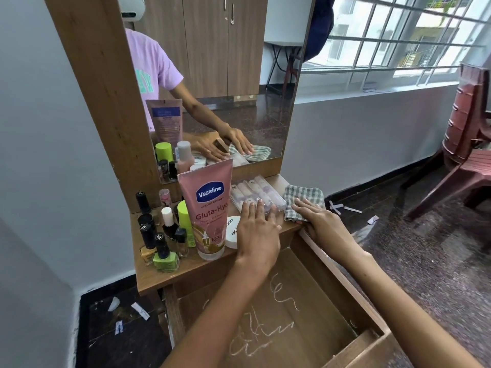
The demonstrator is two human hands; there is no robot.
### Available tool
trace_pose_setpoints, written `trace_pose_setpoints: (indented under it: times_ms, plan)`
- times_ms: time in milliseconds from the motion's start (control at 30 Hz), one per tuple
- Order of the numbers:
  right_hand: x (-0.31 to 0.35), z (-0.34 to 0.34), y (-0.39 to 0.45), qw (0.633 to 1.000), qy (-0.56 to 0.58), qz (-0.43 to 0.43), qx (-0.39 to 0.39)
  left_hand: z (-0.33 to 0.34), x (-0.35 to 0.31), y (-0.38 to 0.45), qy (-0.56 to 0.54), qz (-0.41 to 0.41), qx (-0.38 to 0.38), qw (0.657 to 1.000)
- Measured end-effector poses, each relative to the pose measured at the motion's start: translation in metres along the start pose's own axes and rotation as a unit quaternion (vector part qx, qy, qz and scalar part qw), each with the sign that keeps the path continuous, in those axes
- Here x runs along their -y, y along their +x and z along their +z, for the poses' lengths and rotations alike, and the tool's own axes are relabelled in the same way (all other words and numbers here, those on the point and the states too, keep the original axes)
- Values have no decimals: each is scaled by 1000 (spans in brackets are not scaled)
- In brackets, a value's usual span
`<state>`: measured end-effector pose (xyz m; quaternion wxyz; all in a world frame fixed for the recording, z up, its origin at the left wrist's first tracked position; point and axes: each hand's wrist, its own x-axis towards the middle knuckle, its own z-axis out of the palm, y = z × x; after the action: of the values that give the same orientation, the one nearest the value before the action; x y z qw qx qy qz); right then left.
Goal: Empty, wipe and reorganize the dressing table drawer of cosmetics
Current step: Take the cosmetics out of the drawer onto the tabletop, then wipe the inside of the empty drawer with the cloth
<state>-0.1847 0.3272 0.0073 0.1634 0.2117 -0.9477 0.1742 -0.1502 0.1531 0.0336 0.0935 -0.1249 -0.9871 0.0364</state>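
The wooden drawer (326,264) stands pulled out below the dressing table top (170,272), with white chalk scribbles on its bare bottom. My left hand (259,229) lies flat with straight fingers on a clear case of small lip tubes (255,193). My right hand (318,224) rests with straight fingers on a folded green-checked cloth (305,200) at the top's right edge. A pink Vaseline tube (208,211) stands upright left of my left hand, with a white round jar (232,232) beside it and several nail polish bottles (162,243) further left.
A mirror (225,88) rises behind the table top and reflects both hands. Stacked maroon plastic chairs (462,144) stand at the right by a barred window (398,35). Paper scraps (132,312) lie on the dark floor left and right of the table.
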Motion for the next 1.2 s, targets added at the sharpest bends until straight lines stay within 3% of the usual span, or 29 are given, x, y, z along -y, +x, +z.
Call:
trace_pose_setpoints:
  times_ms: [267,400,467,567,733,1200]
  plan:
    - [10,-25,-26,979,97,73,-161,-1,3,-8,3,26,-1,1000]
    - [27,-38,-54,965,155,109,-180,-1,25,-59,-91,116,-84,986]
    - [37,-40,-70,957,184,127,-186,-1,45,-99,-166,173,-63,969]
    - [63,-38,-96,943,268,126,-155,10,80,-160,-267,157,-8,951]
    - [84,-19,-123,920,355,142,-88,37,112,-231,-239,56,60,968]
    - [108,-17,-110,966,258,2,34,34,98,-238,-209,9,94,973]
